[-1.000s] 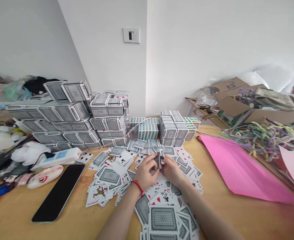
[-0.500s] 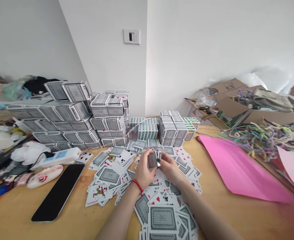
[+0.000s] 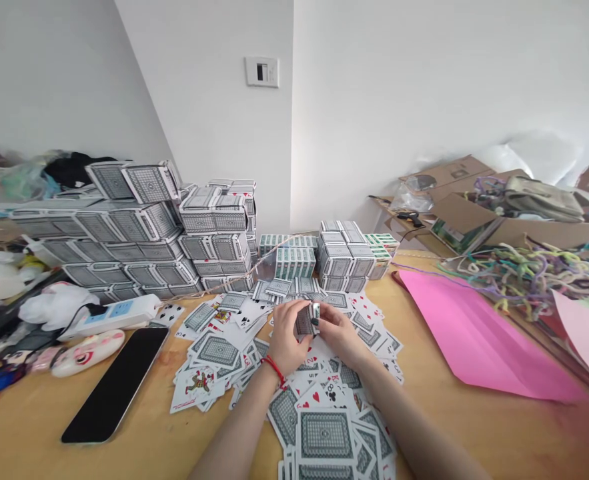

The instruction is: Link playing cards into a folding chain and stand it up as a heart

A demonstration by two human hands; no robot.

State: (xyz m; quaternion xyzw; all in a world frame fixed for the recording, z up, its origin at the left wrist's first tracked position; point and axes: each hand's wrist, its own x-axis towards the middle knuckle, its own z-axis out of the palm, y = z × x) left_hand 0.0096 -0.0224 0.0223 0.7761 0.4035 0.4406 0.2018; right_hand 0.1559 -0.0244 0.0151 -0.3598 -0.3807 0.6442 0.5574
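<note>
Over the loose playing cards strewn on the wooden table, my left hand pinches a small patterned card piece between thumb and curled fingers. My right hand meets its right side with fingers bent close, though I can't tell whether they pinch it; stacked card blocks stand beyond, toward the left.

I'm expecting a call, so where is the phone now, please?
Head view, left side: the phone lies on the table, left of the joker card.
</note>
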